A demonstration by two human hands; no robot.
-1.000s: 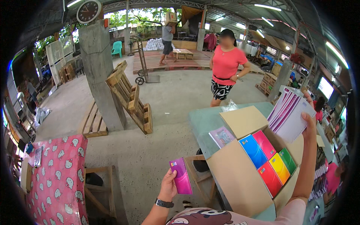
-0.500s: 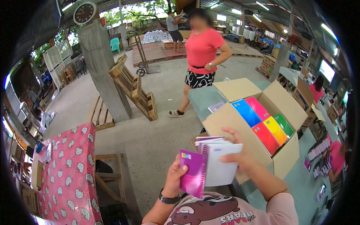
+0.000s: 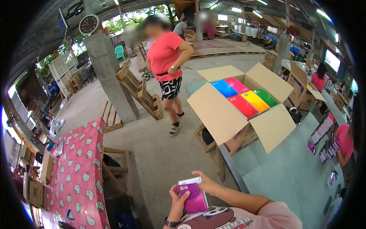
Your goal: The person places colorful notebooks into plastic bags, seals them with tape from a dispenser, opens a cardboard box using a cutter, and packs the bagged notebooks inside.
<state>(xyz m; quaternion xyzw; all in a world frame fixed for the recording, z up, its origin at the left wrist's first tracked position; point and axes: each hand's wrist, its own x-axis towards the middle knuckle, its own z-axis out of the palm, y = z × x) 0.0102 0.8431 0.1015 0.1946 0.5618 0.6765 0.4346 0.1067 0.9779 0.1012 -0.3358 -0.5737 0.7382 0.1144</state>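
Observation:
Close in front of my body is a small stack of purple spiral notebooks [image 3: 195,198], its front cover facing up and white page edges showing at the top. My left hand [image 3: 177,201] is closed round the stack's left side, thumb across the purple cover. At the upper right edge, my right hand [image 3: 207,184] grips the same stack, index finger raised along the top; its other fingers are partly hidden. To the right, an open cardboard box [image 3: 219,114] on the table holds notebooks with blue, pink, red, yellow and green covers.
At left stands a table with a pink patterned cover [image 3: 76,168]. The grey-green table [image 3: 267,175] runs along the right, with purple notebook stacks [image 3: 328,149] beside a co-worker. A person in a coral shirt [image 3: 166,57] walks past a leaning wooden pallet [image 3: 139,91] and concrete pillar [image 3: 108,76].
The notebooks, fanned open showing lined pages before, are now closed together and lower, nearer my body. The person in coral has moved left. My view has shifted.

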